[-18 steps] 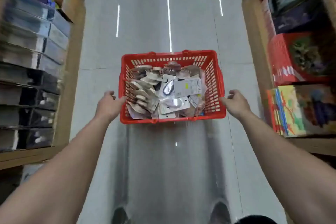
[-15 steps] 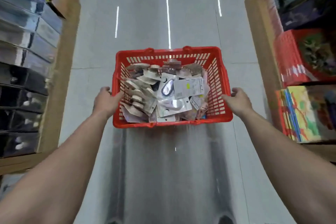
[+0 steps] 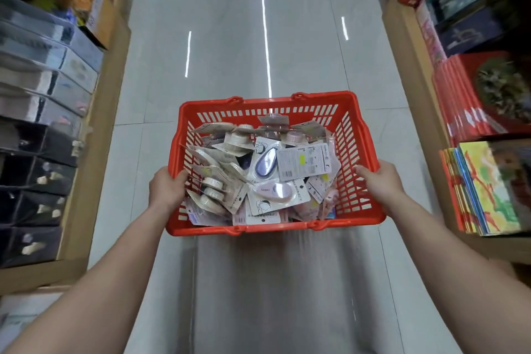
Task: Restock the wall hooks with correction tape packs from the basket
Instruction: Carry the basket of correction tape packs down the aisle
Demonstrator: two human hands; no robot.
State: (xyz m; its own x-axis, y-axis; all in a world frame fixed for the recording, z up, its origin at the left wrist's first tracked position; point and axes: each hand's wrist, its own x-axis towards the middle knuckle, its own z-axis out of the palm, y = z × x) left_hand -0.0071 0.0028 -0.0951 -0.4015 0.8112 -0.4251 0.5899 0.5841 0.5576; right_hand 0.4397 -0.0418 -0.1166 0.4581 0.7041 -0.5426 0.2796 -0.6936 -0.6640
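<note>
Basket (image 3: 267, 101) nearer: left hand (image 3: 166, 187), right hand (image 3: 380, 181)

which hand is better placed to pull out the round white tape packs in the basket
Left, probably: the left hand grips the basket rim just beside the round white tape packs; the right hand grips the far rim.

Packs (image 3: 267, 178) in basket (image 3: 275, 229), between shelves (image 3: 83, 181).

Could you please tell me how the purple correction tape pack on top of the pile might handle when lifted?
The purple correction tape pack is probably light: thin card, one small blister. Its glossy film looks slippery. It lies loose on other packs in the basket, so neighbours may shift.
</note>
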